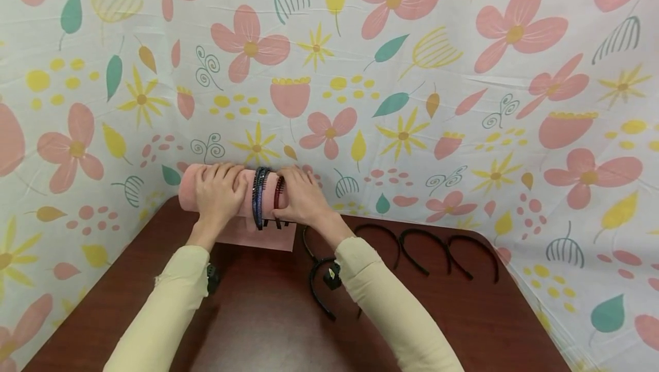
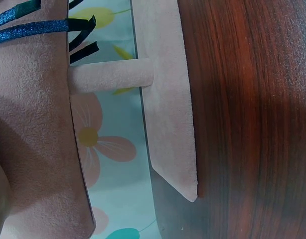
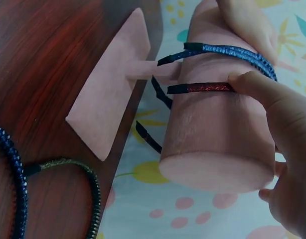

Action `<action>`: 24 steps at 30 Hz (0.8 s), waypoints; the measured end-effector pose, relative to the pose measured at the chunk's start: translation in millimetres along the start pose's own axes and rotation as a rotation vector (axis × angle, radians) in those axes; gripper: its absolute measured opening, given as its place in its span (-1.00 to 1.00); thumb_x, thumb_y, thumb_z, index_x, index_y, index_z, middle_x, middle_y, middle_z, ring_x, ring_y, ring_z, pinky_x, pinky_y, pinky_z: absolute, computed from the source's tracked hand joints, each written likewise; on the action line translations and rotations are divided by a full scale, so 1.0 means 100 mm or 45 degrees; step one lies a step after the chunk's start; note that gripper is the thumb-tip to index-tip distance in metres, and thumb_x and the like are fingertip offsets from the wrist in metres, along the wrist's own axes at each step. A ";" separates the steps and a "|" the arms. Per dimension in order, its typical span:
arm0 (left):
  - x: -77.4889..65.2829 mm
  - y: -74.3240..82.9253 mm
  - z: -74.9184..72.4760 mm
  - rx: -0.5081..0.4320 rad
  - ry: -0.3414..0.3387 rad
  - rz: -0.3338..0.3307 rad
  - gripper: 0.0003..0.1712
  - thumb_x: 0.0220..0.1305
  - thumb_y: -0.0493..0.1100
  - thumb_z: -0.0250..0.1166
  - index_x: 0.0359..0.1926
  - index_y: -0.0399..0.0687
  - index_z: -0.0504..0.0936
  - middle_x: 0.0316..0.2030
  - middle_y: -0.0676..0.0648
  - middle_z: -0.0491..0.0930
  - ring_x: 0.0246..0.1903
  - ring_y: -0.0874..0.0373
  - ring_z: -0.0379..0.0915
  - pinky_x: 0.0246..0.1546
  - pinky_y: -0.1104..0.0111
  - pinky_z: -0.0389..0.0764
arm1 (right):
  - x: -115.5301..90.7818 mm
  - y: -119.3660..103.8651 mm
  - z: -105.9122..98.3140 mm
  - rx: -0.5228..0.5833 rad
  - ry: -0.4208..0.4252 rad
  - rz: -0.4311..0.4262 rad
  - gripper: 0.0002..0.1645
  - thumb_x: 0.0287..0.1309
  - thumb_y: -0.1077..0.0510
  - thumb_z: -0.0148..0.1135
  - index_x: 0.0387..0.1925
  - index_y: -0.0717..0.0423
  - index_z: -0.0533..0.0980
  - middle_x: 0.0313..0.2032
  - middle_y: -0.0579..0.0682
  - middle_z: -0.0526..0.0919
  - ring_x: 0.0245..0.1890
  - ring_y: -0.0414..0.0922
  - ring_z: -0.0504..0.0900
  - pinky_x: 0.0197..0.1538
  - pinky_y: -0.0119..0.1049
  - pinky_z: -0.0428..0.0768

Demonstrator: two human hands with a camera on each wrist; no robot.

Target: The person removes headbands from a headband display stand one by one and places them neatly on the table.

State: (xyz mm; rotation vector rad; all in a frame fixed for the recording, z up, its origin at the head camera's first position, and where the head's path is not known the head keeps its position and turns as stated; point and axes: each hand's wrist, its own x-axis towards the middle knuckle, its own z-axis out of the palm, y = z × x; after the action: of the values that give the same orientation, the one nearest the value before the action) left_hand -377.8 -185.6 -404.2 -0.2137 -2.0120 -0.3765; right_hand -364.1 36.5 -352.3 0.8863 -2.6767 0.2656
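A pink plush headband stand [image 1: 189, 189], with a roll on a post [image 2: 110, 74] over a flat base [image 3: 105, 99], stands at the table's back left. My left hand [image 1: 218, 194] grips the roll's left part, fingers over its top. Two blue glittery headbands [image 3: 228, 51] sit side by side around the middle of the roll. A red glittery headband [image 3: 208, 87] is around it farther right. My right hand [image 1: 306, 197] holds this red band, thumb on its near side and fingers over the far side. The ends of the bands stick out under the roll.
Several dark headbands, such as one at the right [image 1: 486, 240], lie on the brown table [image 1: 257, 309]. Nearer the stand are a blue beaded headband [image 3: 16, 179] and a greenish-gold one [image 3: 90, 179]. A flowered cloth [image 1: 412, 103] hangs right behind the table.
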 end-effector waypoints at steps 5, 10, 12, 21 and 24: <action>-0.01 -0.01 0.00 -0.003 -0.001 -0.011 -0.55 0.39 0.07 0.00 -0.08 -0.05 0.74 -0.11 -0.15 0.71 -0.01 -0.16 0.53 0.23 -0.10 0.28 | -0.04 0.07 0.01 0.008 0.028 -0.021 0.08 -0.08 -0.32 0.45 0.38 0.00 0.23 0.39 -0.01 0.31 0.46 0.00 0.25 0.45 0.10 0.24; -0.01 -0.01 0.00 -0.012 0.026 -0.017 -0.56 0.36 0.08 0.04 -0.10 -0.06 0.74 -0.12 -0.14 0.72 -0.02 -0.15 0.54 0.21 -0.10 0.30 | -0.06 0.12 0.02 0.064 0.019 -0.037 0.05 -0.06 -0.30 0.45 0.37 0.01 0.22 0.43 0.06 0.24 0.44 0.03 0.24 0.44 0.12 0.25; -0.01 -0.01 0.01 -0.012 0.030 -0.016 -0.56 0.36 0.08 0.04 -0.10 -0.06 0.74 -0.13 -0.14 0.72 -0.03 -0.15 0.55 0.21 -0.10 0.31 | -0.07 0.14 0.02 0.098 -0.007 -0.032 0.05 -0.05 -0.29 0.45 0.37 0.02 0.20 0.47 0.11 0.17 0.49 0.07 0.17 0.46 0.16 0.20; 0.00 -0.01 0.01 -0.004 0.003 -0.002 -0.54 0.39 0.08 0.00 -0.08 -0.04 0.74 -0.11 -0.14 0.71 -0.01 -0.15 0.54 0.22 -0.09 0.30 | -0.11 0.22 0.01 0.116 -0.034 -0.025 0.07 -0.03 -0.32 0.42 0.39 -0.01 0.17 0.49 0.10 0.13 0.52 0.07 0.10 0.48 0.17 0.15; 0.00 -0.01 0.01 -0.008 0.009 -0.004 -0.55 0.38 0.08 0.01 -0.09 -0.04 0.74 -0.11 -0.14 0.71 -0.01 -0.15 0.54 0.21 -0.09 0.30 | -0.13 0.26 0.01 0.128 -0.005 -0.045 0.06 -0.03 -0.31 0.42 0.38 0.00 0.18 0.48 0.10 0.14 0.47 0.07 0.19 0.47 0.13 0.18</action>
State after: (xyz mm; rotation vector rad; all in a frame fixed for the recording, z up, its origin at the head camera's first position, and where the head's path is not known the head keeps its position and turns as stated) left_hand -378.8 -185.7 -404.8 -0.2129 -2.0046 -0.3850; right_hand -370.3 63.6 -359.7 0.9635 -2.6688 0.3940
